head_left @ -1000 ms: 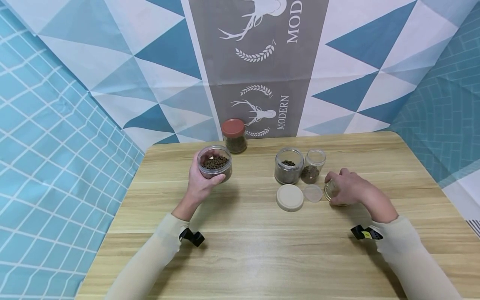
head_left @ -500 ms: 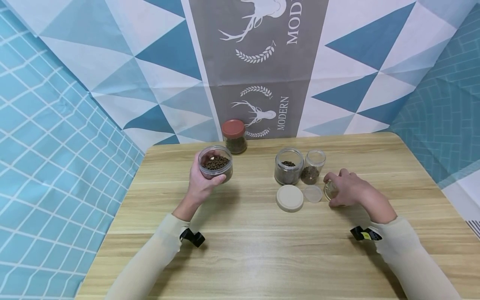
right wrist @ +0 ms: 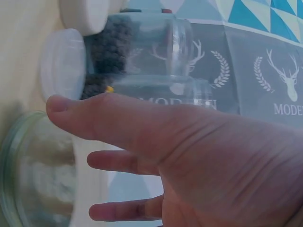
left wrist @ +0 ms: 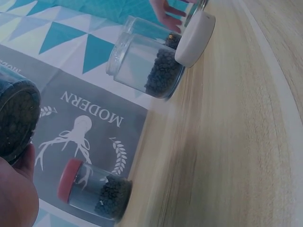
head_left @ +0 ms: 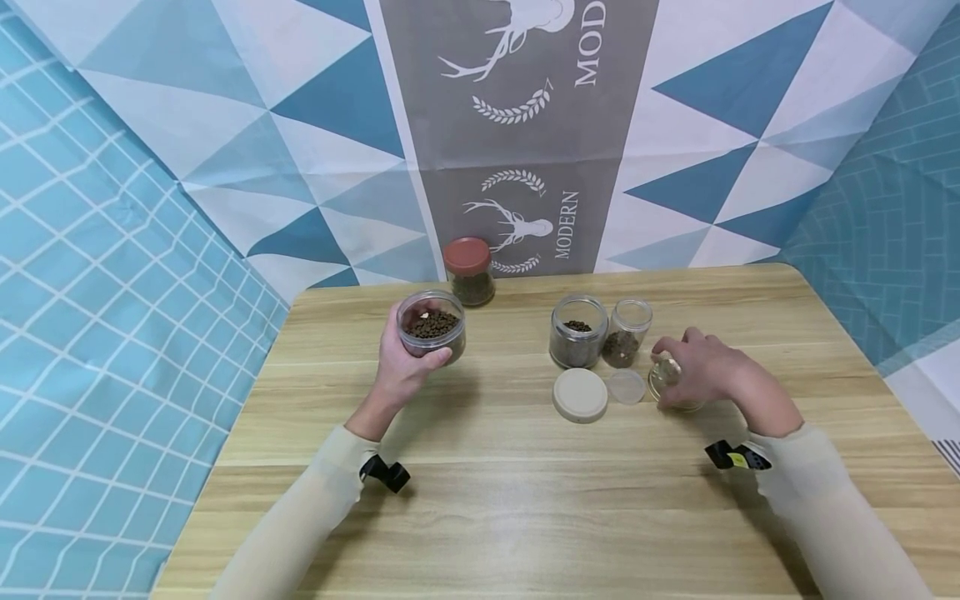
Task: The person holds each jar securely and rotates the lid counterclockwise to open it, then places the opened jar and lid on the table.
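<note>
My left hand (head_left: 397, 367) grips a wide clear jar (head_left: 450, 342) of brown pellets, held up over the table's left half. In the left wrist view the jar's base (left wrist: 19, 118) shows at the left edge. My right hand (head_left: 701, 367) hovers over a clear, round, lid-like piece (right wrist: 40, 175) with a yellowish tint, lying on the table. Its fingers are spread, and a gap shows between them and the piece in the right wrist view. Beside it stand an uncapped slim jar (head_left: 622, 346) and an uncapped wide jar (head_left: 573, 346), both partly filled with dark pellets.
A cream lid (head_left: 580, 395) and a small translucent lid (head_left: 626, 387) lie in front of the two uncapped jars. At the back left stands a jar with a red lid (head_left: 467, 257). A patterned cloth wall rises behind the wooden table (head_left: 525, 500).
My right hand has drawn slightly up and right, off the clear lid-like piece, so more of it shows. The left hand and its jar have hardly moved.
</note>
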`<state>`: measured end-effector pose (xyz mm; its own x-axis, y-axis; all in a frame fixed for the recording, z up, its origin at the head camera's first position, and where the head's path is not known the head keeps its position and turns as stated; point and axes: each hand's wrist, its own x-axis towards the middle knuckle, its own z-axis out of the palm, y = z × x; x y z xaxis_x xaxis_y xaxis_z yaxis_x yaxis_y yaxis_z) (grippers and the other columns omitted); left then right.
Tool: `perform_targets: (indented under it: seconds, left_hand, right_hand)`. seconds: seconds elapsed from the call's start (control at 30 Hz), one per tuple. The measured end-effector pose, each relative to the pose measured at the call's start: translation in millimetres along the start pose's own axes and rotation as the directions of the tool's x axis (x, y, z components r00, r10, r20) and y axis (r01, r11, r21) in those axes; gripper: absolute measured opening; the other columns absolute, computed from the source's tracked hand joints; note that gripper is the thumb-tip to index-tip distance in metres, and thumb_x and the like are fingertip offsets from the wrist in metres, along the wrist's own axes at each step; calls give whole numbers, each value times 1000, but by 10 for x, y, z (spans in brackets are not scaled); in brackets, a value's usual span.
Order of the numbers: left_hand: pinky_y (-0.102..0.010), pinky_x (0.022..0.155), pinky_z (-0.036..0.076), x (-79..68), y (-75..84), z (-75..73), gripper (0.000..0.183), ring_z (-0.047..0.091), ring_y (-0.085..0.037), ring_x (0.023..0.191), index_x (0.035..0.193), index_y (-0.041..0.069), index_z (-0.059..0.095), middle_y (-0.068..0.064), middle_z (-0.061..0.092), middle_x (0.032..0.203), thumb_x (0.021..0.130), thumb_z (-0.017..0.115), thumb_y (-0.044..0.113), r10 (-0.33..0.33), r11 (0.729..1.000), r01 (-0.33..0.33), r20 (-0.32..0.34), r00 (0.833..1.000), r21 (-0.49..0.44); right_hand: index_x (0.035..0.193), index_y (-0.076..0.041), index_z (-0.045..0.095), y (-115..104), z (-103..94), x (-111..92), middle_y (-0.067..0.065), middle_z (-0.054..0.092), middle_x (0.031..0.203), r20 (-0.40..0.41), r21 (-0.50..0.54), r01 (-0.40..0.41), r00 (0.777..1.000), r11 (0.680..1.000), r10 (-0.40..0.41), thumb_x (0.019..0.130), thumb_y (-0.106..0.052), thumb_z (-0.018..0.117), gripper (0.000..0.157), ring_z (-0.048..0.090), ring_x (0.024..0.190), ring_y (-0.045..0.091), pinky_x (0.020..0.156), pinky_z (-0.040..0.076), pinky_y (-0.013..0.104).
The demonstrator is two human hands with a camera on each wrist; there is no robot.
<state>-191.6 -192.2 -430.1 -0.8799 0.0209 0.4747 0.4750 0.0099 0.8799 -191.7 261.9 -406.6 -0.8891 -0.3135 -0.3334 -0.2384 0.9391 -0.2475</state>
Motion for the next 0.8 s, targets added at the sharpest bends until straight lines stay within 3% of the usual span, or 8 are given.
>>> perform_targets:
  seconds: [0.33,0.6,0.8]
  left_hand:
    - [-18,116,50,1,-13,-13,80,64,-5,126,145,-9,52,8,68,132,75,86,7,0,1000,0,-6,1000,-7]
    - [-18,115,51,15,-31,-33,78,65,-6,125,144,-7,53,6,69,132,76,86,10,-9,1000,8,-23,1000,-26]
    - [-18,115,51,9,-50,-32,74,65,-6,125,142,-6,54,1,69,134,74,81,5,-25,999,24,-27,999,-25]
  right_hand:
    - [159,-1,53,17,-225,12,45,49,144,2,-11,4,1000,1000,-4,87,-41,89,90,57,124,61,83,60,68]
    - [161,0,51,41,-448,1,46,50,147,-92,16,27,995,1000,-26,90,-41,91,90,60,125,59,90,58,72]
    - [169,0,38,45,-522,-35,45,46,151,-156,82,53,987,995,-40,95,-45,88,100,63,125,58,93,58,73]
